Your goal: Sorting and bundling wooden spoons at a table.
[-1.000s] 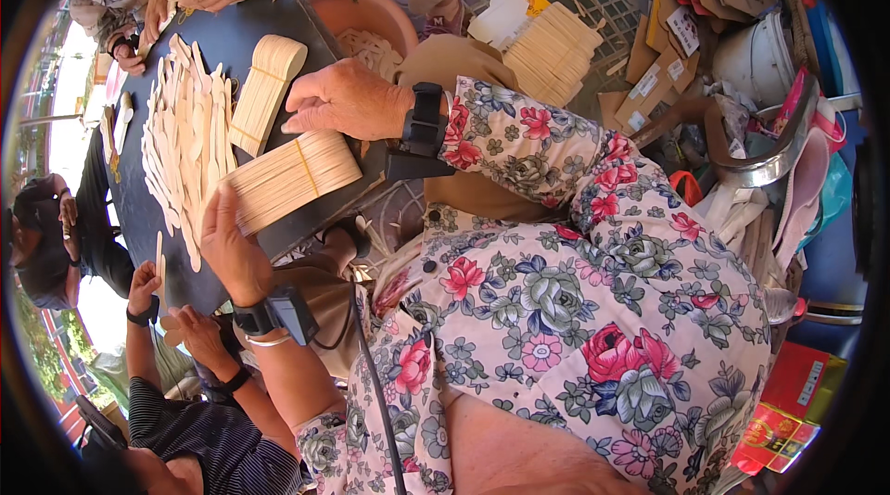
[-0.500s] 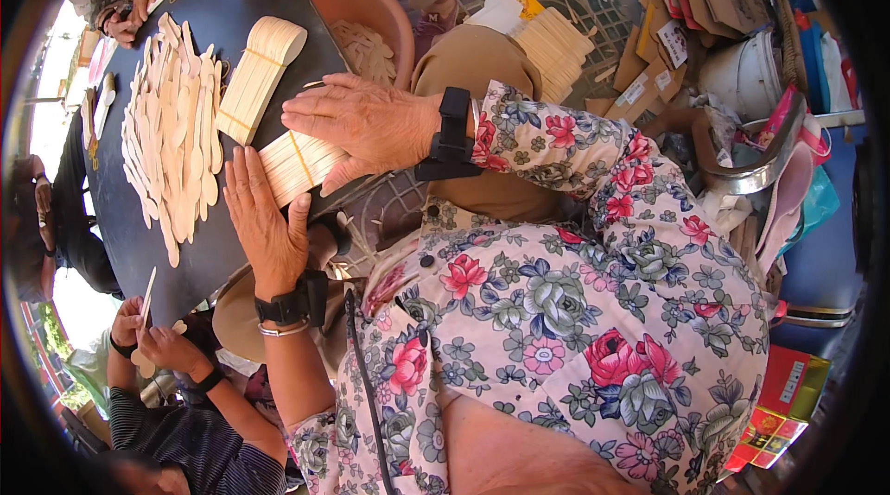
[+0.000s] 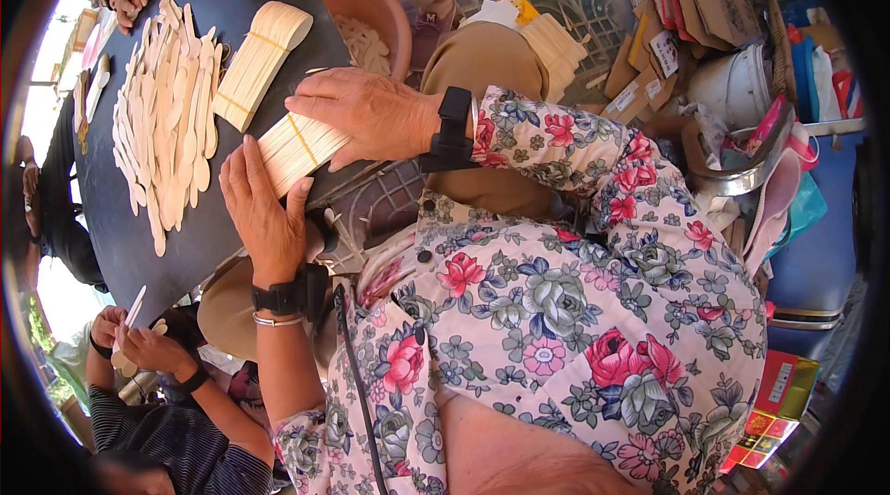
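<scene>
Seen at a dark table point(image 3: 199, 249) spread beyond the left fingers point(image 3: 243, 171), with a heap of loose wooden sticks point(image 3: 171, 106) out past those fingertips and a second bundle point(image 3: 262, 50) just beyond the right fingertips: apparently squaring up a banded bundle of sticks point(image 3: 323, 142) between left hand point(image 3: 269, 217) and right hand point(image 3: 380, 115). Likely calling next for level, matched pressure from both palms, to keep sticks from slipping askew. Reaching up from below with the left, with fingers straight and nearly together at the bundle's left end, and with thumb set apart. Laid palm-down from the right with the other, with fingers straight and close together over the right end (hard to tell whether gripping underneath), just beside a thin yellow band point(image 3: 299, 135)
</scene>
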Available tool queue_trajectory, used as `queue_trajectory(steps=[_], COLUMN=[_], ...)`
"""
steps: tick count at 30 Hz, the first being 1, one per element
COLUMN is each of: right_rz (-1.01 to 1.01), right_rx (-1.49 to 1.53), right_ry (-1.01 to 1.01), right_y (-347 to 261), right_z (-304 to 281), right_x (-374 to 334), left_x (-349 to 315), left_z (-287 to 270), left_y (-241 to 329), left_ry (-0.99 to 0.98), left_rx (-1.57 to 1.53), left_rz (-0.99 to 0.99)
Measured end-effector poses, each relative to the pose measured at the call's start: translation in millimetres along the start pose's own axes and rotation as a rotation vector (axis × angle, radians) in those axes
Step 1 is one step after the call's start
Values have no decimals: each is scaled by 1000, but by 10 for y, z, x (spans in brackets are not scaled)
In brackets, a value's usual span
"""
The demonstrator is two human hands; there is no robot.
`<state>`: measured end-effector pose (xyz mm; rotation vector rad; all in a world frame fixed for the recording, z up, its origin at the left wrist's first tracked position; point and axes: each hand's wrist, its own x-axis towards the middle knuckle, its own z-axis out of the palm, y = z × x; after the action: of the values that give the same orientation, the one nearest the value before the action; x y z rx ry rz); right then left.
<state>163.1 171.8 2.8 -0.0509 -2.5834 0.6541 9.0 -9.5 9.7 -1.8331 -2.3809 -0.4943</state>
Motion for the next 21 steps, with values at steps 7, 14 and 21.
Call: queue_trajectory(steps=[7, 14, 21], right_rz=[-56, -64, 9], right_rx=[-207, -326, -61], right_ry=[87, 22, 53], right_y=[-2, -40, 91], right_z=[-18, -42, -9], right_x=[-4, -43, -24], left_x=[-81, -72, -82], left_z=[58, -42, 44], left_y=[20, 83, -7], left_ry=[77, -41, 36], left_rx=[-93, 94, -29], left_rz=[4, 18, 39])
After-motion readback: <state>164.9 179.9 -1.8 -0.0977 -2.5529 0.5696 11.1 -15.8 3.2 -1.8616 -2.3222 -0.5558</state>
